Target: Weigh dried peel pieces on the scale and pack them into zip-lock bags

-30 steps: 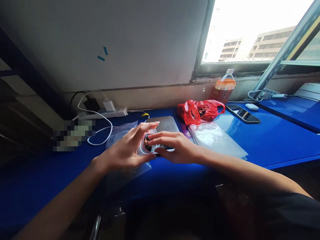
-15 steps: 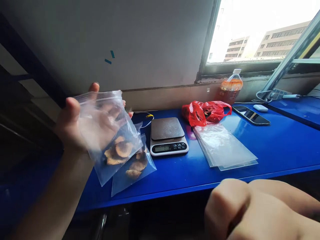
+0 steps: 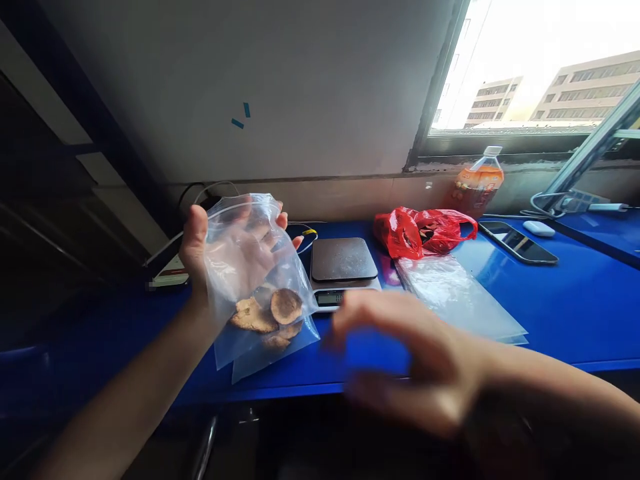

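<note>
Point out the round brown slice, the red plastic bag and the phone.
Round brown slice (image 3: 287, 307), head view: on its middle.
Red plastic bag (image 3: 401, 233), head view: on its crumpled left part.
Phone (image 3: 521, 244), head view: on its dark screen.

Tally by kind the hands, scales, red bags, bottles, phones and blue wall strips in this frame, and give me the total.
Hands: 2 (left hand, right hand)
Scale: 1
Red bag: 1
Bottle: 1
Phone: 1
Blue wall strips: 2
Total: 8
</note>
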{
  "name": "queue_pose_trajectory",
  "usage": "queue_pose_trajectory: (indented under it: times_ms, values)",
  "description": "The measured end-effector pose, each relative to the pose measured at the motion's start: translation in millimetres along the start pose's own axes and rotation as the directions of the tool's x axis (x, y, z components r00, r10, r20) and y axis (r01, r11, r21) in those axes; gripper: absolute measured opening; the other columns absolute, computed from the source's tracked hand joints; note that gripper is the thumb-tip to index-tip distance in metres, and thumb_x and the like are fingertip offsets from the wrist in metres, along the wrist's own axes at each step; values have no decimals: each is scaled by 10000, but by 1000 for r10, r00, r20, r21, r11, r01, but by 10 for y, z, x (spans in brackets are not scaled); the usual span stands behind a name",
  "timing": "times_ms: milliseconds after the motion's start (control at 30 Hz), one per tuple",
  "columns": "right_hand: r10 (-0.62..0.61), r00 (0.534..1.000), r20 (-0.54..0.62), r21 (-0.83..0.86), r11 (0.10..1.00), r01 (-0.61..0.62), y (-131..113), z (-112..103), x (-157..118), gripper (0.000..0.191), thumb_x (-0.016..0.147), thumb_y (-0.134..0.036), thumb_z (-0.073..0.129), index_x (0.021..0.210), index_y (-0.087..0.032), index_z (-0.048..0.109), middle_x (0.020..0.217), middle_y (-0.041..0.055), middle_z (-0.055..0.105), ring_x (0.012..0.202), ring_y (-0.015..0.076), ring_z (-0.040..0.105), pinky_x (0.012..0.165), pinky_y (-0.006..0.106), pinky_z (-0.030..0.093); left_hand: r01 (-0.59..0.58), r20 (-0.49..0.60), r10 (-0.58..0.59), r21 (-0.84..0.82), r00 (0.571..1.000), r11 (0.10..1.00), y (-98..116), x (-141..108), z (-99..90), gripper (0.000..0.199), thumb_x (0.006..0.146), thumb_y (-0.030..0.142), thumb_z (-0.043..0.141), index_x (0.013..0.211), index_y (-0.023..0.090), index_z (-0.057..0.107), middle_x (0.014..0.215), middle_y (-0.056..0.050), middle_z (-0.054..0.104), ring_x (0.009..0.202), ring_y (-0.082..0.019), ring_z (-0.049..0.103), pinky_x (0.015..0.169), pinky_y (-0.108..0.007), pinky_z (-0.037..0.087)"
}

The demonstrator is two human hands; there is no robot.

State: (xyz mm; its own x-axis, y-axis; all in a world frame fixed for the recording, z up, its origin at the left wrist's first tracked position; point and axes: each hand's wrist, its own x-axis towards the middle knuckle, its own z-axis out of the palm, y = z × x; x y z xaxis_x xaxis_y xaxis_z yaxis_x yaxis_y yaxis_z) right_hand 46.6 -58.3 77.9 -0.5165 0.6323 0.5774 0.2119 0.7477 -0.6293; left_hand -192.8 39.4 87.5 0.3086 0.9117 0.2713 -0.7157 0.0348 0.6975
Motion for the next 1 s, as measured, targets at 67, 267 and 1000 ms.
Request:
queue_pose_trajectory:
  times_ms: [67, 267, 1000]
  values:
    - [215, 970, -112, 153, 968, -197, 175, 124, 121, 239, 883, -403, 621, 1027, -224, 557, 966, 40, 613, 862, 154, 597, 728, 283, 524, 35, -30, -35, -7, 999, 999, -58, -31, 48, 562, 838, 692, 456, 1006, 195, 659, 1206, -112, 653, 1050, -274, 624, 944, -518, 503]
    - [501, 819, 280, 539, 624, -566, 374, 469, 228, 734, 702, -341, 812, 1275, -225, 369, 996, 24, 623, 895, 166, 617, 785, 318, 514, 102, -33, -103, -16, 994, 995, -184, -109, 172, 624, 828, 730, 428, 1123, 219, 630, 1196, -101, 661, 1072, -281, 628, 947, -498, 500]
    - [571, 816, 93, 415, 722, -553, 469, 237, 94, 288, 808, -417, 681, 860, -145, 600, 802, 24, 626, 745, 151, 570, 657, 267, 442, -8, -162, 134, 608, 978, 794, -234, 103, -91, 229, 873, 319, 612, 923, 133, 735, 769, -79, 768, 670, -180, 731, 608, -234, 580]
